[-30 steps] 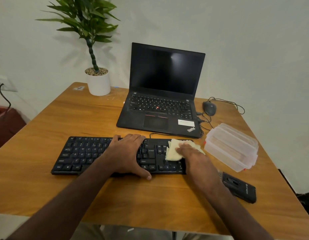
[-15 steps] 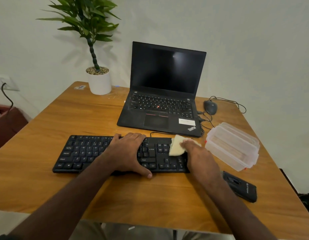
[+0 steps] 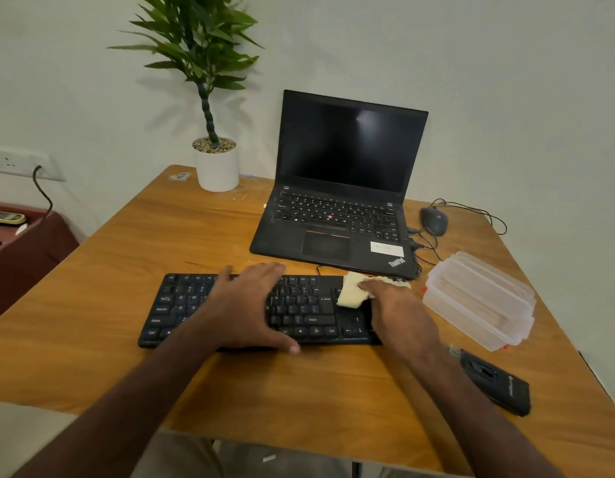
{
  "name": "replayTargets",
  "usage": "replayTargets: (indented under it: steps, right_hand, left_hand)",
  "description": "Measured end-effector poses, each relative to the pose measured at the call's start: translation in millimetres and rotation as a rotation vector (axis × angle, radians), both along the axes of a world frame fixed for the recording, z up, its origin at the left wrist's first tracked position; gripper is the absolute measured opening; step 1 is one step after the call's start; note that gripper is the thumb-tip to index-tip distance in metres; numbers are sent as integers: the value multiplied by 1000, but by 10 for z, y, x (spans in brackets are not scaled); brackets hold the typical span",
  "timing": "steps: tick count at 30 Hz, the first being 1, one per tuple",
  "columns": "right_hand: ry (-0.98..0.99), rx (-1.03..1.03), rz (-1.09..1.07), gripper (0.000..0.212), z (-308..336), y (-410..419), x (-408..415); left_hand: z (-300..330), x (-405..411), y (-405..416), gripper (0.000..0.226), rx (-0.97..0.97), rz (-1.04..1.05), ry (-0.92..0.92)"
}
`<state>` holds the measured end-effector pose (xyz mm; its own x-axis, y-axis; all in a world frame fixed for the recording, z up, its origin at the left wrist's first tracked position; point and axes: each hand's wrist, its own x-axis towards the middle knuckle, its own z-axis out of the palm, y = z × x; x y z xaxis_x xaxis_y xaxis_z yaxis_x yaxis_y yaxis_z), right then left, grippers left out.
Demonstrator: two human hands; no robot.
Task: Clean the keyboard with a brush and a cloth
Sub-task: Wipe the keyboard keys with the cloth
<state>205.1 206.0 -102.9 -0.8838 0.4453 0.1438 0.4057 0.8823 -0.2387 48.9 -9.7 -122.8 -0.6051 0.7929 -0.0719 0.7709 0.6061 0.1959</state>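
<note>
Wooden table [image 3: 230,232], keyboard [image 3: 299,312] near front edge — left hand [image 3: 245,305] flat, steadying; right hand [image 3: 399,312] pressing cloth [image 3: 351,293] on right keys. Wiping underway, left half apparently pending — brush [image 3: 495,381] idle, right.

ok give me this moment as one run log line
step: wiping | right hand: presses cloth on keyboard right end | left hand: flat on keys, steadying | brush: idle on table
</note>
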Motion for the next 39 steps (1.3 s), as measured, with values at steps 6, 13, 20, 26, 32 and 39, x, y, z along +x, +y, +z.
replayTargets:
  steps: [6, 13, 20, 26, 32, 39]
  right_hand:
    - [395, -52, 20, 35, 165, -114, -184]
    - [280, -1008, -112, 22, 159, -734, -903]
    - [515, -484, 389, 29, 183, -1511, -1351]
    - [-36, 42, 716, 37, -201, -1992, -1398]
    - [-116, 3, 834, 40, -126, -1736, -1260]
    - [-138, -89, 665, 24, 42, -890, -1010]
  left_hand:
    - [-108, -466, -1166, 145, 137, 225, -89]
    - [-288, -607, -1582, 138, 194, 225, -149]
    - [-321, -645, -1588, 134, 226, 206, -132]
    - [-344, -669, -1591, 131, 262, 222, -152]
    - [-319, -677, -1589, 131, 235, 215, -146]
    - [-284, -639, -1580, 130, 221, 235, -160]
